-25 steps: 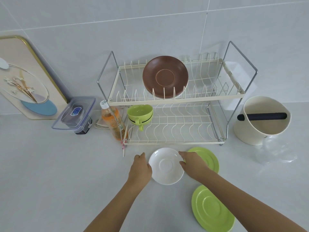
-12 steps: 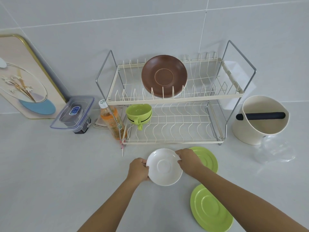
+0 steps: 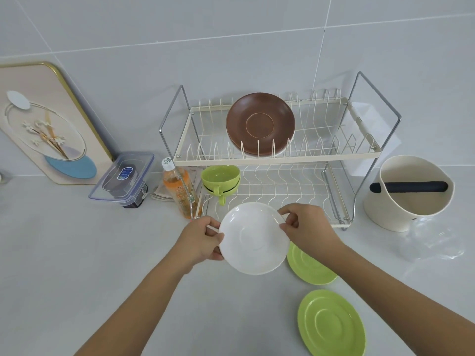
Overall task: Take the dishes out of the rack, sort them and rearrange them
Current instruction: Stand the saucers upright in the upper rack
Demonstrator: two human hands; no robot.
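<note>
A white saucer (image 3: 253,238) is lifted above the counter in front of the two-tier dish rack (image 3: 277,160). My left hand (image 3: 203,240) grips its left rim and my right hand (image 3: 305,227) pinches its right rim. Brown saucers (image 3: 260,123) stand upright on the rack's upper tier. Stacked green cups (image 3: 221,179) sit at the left of the lower tier. Two green saucers lie flat on the counter: one (image 3: 309,267) partly under the white saucer, the other (image 3: 331,323) nearer to me.
An orange drink bottle (image 3: 178,191) stands at the rack's left front corner, with a clear lidded box (image 3: 123,177) and a framed picture (image 3: 43,124) further left. A cream bucket with a black bar (image 3: 408,192) and a crumpled clear plastic (image 3: 434,240) sit on the right.
Both hands closed on the white saucer's rim and lifted it off the counter, tilting it up towards the rack.
</note>
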